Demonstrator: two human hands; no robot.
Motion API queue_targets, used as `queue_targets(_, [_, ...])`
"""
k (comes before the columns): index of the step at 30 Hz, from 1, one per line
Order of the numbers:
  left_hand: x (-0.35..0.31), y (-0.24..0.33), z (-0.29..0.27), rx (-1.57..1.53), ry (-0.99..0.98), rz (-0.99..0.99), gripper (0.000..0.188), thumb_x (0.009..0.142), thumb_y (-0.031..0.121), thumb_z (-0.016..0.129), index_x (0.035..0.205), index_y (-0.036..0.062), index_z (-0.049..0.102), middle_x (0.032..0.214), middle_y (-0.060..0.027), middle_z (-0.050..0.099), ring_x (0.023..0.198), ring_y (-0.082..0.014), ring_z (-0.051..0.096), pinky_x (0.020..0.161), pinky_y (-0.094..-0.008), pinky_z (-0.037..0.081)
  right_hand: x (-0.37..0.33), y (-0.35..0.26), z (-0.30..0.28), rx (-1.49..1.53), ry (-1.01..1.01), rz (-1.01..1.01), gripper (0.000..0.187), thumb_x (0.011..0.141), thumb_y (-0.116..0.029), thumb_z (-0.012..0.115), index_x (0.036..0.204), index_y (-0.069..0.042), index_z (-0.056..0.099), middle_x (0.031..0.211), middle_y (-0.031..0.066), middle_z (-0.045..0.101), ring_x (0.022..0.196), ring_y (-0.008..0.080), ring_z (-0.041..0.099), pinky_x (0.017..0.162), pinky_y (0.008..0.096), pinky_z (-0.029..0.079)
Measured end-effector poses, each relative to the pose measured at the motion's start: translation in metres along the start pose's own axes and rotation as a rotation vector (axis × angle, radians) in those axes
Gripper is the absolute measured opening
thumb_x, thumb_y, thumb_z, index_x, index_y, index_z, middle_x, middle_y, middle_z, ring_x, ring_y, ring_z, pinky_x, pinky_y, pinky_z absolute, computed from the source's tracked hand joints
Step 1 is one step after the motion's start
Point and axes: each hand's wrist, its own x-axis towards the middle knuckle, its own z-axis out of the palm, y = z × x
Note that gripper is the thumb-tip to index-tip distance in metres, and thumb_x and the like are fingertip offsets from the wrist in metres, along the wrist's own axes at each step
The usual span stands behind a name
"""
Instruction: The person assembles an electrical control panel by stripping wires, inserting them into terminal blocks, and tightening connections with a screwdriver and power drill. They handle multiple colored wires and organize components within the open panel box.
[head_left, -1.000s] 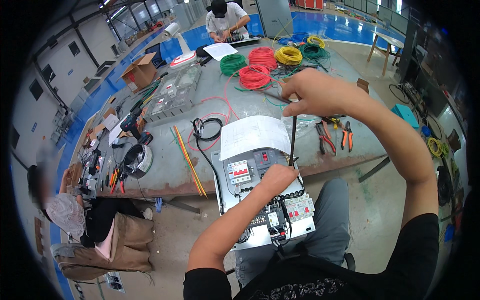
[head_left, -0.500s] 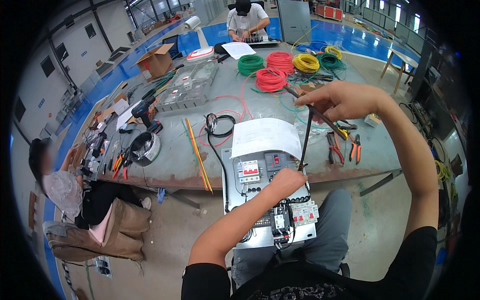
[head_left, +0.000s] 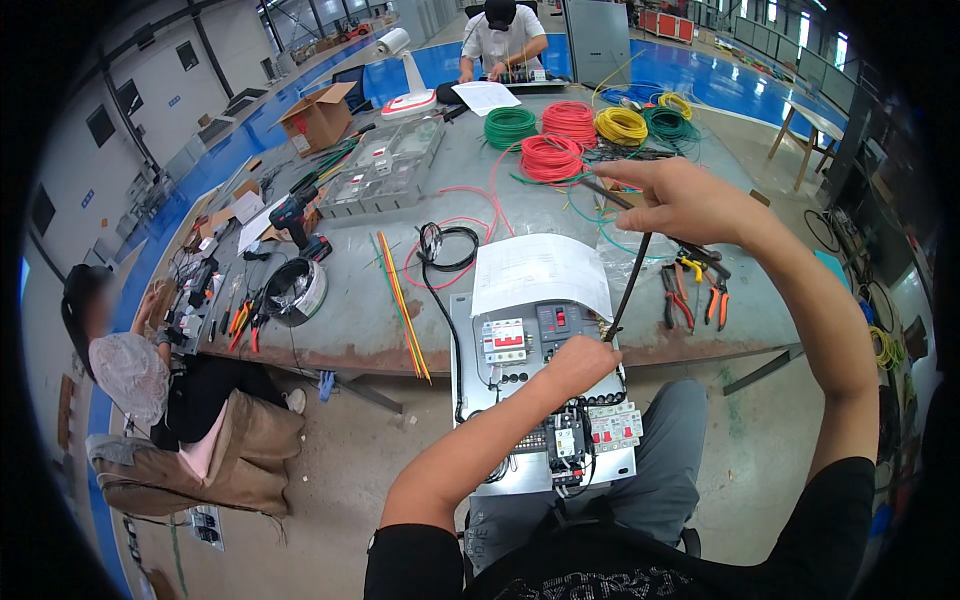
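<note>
My left hand (head_left: 580,366) is closed over the right side of a metal mounting panel (head_left: 515,476), resting across my lap and the table edge. Its fingers pinch the lower end of a black flexible strip (head_left: 628,288), which looks like cable wrap. Upward from there the strip slants to my right hand (head_left: 685,203), raised over the table. That hand is closed on the strip's upper part, whose dark end sticks out past the fingertips; some fingers are hidden. Red-switched circuit breakers (head_left: 503,341), a dark breaker (head_left: 560,320), a contactor (head_left: 566,441) and more breakers (head_left: 615,427) sit on the panel.
A printed sheet (head_left: 540,275) covers the panel's far end. Pliers (head_left: 678,298) and coils of red wire (head_left: 552,159) lie on the table (head_left: 370,340). Left are a cordless drill (head_left: 298,225) and a parts box (head_left: 385,170). One person works opposite, another sits at left.
The upper part of the strip has shifted and leans further right. My right hand's fingers have straightened somewhat, while my left hand stays at the panel. The whole view has shifted slightly.
</note>
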Motion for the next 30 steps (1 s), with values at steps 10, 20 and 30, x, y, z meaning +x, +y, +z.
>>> queue_targets(10, [0.0,0.0,-0.001,0.034,-0.01,0.001,0.008,0.086,0.009,0.062,0.085,0.0053,0.069,0.08,-0.0129,0.071,0.076,-0.0318,0.074,0.064,-0.0445,0.057,0.004,0.018,-0.019,0.712,-0.474,0.263,0.045,0.098,-0.016,0.061,0.141,-0.003,0.064,0.076,0.005,0.07,0.06,0.0085,0.064,0.054,0.0266,0.055])
queue_targets(20, [0.001,0.0,-0.001,0.004,-0.006,0.002,0.009,0.087,0.01,0.059,0.083,0.0048,0.064,0.08,-0.013,0.068,0.076,-0.0335,0.073,0.065,-0.0468,0.056,0.006,0.033,-0.018,-0.183,-0.054,-0.54,0.053,0.078,-0.024,0.086,0.127,-0.006,0.072,0.109,0.0164,0.076,0.097,0.0316,0.072,0.088,0.0397,0.057])
queue_targets(30, [0.002,0.0,0.003,0.012,-0.014,-0.018,0.008,0.087,0.011,0.06,0.084,0.0053,0.065,0.081,-0.0116,0.068,0.077,-0.0339,0.073,0.066,-0.0476,0.057,0.009,0.028,0.019,-0.063,0.006,-0.062,0.05,0.091,-0.049,0.077,0.115,-0.006,0.078,0.064,0.0102,0.065,0.054,0.0253,0.062,0.057,0.0415,0.05])
